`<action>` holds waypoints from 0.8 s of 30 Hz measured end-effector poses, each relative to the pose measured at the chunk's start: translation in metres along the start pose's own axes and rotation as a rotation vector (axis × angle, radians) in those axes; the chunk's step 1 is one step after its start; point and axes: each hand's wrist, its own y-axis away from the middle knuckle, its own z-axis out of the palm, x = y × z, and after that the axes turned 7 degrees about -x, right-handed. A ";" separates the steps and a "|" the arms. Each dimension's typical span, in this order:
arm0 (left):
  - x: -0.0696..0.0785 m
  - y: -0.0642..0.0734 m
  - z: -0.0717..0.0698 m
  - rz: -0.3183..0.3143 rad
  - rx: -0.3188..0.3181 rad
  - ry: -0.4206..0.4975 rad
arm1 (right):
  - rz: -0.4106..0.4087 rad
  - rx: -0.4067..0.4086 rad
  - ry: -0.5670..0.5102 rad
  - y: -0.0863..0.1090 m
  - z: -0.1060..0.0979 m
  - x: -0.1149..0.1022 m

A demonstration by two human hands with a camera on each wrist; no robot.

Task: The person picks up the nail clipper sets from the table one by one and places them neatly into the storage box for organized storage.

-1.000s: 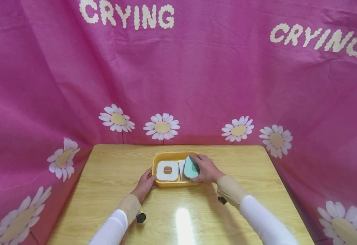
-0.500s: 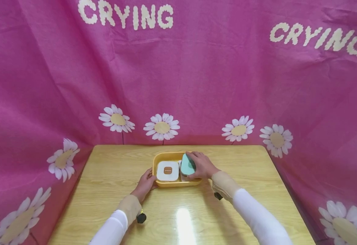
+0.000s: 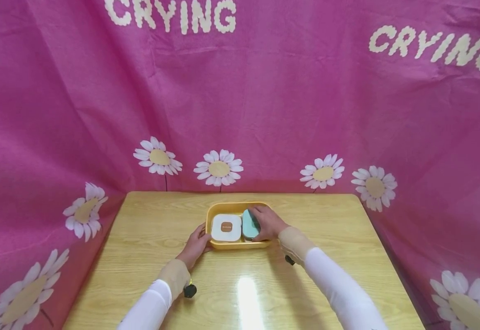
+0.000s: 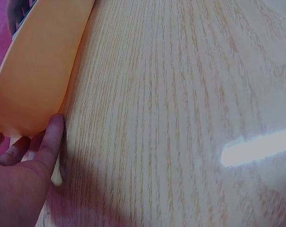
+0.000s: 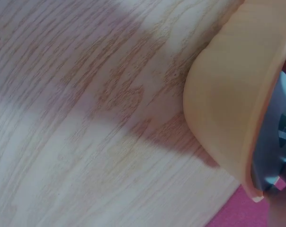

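Note:
A yellow rectangular bin [image 3: 240, 246] with rounded corners sits on the table. In its left half lies a white square box [image 3: 226, 234] with a brown label. Beside it, in the right half, is a mint-green box [image 3: 248, 224], partly covered by my right hand [image 3: 268, 223]. That hand grips the mint-green box from above, fingers on its far side and thumb on its near side. My left hand [image 3: 195, 245] holds the bin's near left corner. In the left wrist view, the left fingers [image 4: 49, 142] touch the lower part of the bin's outer wall.
The bin stands near the back of a light wooden table [image 3: 149, 220]. A pink curtain [image 3: 264, 101] with daisies and lettering hangs around the back and both sides. Light glares off the table [image 3: 248, 302] at the front.
My right hand has moved left and lowered the mint-green box, which was tilted and now lies flatter beside the white box. The left hand stays at the bin's corner.

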 end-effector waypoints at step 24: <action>0.000 -0.001 -0.002 0.017 -0.027 0.027 | 0.099 -0.200 -0.024 -0.005 -0.005 0.000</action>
